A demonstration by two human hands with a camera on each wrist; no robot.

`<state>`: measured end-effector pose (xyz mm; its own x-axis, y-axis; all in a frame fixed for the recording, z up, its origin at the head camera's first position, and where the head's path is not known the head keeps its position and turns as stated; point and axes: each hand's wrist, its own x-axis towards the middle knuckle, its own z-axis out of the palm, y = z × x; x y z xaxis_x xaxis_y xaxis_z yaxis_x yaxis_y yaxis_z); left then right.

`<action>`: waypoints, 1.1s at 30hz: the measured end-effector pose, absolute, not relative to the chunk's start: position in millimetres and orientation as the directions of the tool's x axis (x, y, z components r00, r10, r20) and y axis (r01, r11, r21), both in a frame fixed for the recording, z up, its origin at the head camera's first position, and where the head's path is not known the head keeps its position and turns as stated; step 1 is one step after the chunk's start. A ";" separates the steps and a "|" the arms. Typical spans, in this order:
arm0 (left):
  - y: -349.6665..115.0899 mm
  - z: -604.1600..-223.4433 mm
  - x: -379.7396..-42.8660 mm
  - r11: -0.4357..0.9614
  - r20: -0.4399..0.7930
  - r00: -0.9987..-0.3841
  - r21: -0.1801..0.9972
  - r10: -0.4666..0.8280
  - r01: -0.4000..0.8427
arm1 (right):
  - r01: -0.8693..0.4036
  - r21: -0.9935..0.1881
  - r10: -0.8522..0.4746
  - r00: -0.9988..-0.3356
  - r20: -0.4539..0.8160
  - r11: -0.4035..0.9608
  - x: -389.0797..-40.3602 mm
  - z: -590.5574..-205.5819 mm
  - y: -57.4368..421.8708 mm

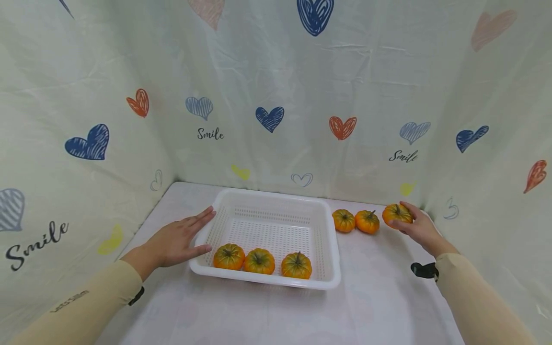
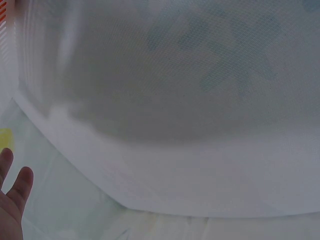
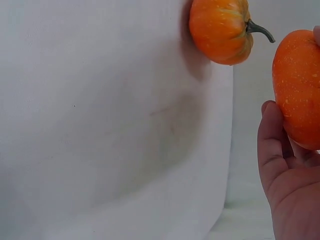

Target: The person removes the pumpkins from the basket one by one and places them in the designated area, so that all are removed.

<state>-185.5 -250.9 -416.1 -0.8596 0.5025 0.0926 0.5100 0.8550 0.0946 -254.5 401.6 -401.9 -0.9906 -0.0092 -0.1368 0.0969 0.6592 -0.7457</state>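
My right hand (image 1: 420,229) grips a small orange pumpkin (image 1: 397,216) near the table's back right corner, thumb and fingers on its sides. In the right wrist view this held pumpkin (image 3: 300,90) shows clear of the white cloth. Two more pumpkins, one (image 1: 343,220) by the basket and one (image 1: 367,221) with a bent stem, sit side by side to its left. My left hand (image 1: 181,239) lies with straight fingers at the left rim of a white plastic basket (image 1: 267,194). Inside, along the near wall, stand three pumpkins (image 1: 259,261).
A white cloth covers the table (image 1: 276,316). Behind and at both sides hangs a pale curtain (image 1: 241,67) printed with hearts, close against the table's edges. The basket's raised right wall (image 1: 332,244) stands between its pumpkins and those outside.
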 end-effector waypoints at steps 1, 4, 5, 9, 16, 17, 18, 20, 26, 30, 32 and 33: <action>-250.7 -415.8 -185.4 0.856 0.091 -0.860 0.094 0.502 0.509 | 0.106 -0.749 -0.002 -0.990 -0.142 0.654 -254.7 -403.0 402.4; -250.4 -414.8 -184.9 0.857 0.087 -0.862 0.095 0.500 0.507 | 0.121 -0.761 0.009 -0.989 -0.149 0.637 -255.7 -406.3 404.6; -250.2 -414.4 -184.7 0.857 0.086 -0.862 0.097 0.500 0.507 | 0.125 -0.765 0.013 -0.989 -0.150 0.632 -256.2 -407.5 405.3; -249.2 -413.0 -184.2 0.857 0.083 -0.862 0.097 0.499 0.506 | 0.142 -0.766 0.028 -0.987 -0.159 0.627 -257.8 -412.3 407.3; -249.4 -413.1 -184.1 0.859 0.078 -0.864 0.092 0.497 0.503 | 0.157 -0.768 0.036 -0.984 -0.173 0.621 -262.7 -422.8 411.7; -249.6 -413.3 -184.2 0.860 0.078 -0.864 0.092 0.497 0.503 | 0.159 -0.767 0.038 -0.984 -0.173 0.621 -263.2 -424.4 412.2; -249.8 -413.5 -184.2 0.860 0.078 -0.865 0.091 0.496 0.502 | 0.159 -0.767 0.041 -0.984 -0.171 0.621 -264.0 -426.1 412.6; -249.9 -413.8 -184.6 0.860 0.079 -0.864 0.090 0.497 0.503 | 0.165 -0.770 0.049 -0.984 -0.171 0.617 -265.1 -429.5 413.3; -249.6 -413.5 -184.7 0.862 0.078 -0.866 0.088 0.493 0.499 | 0.212 -0.763 0.089 -0.976 -0.200 0.610 -267.4 -438.5 412.7; -248.7 -412.9 -184.5 0.862 0.079 -0.867 0.092 0.493 0.499 | 0.220 -0.753 0.091 -0.974 -0.209 0.620 -268.7 -443.0 413.6; -248.5 -412.8 -184.3 0.861 0.079 -0.866 0.092 0.494 0.500 | 0.223 -0.743 0.091 -0.972 -0.215 0.630 -268.5 -444.2 413.5; -248.6 -412.9 -184.2 0.861 0.080 -0.866 0.092 0.494 0.500 | 0.228 -0.738 0.092 -0.971 -0.221 0.635 -268.4 -445.0 413.9</action>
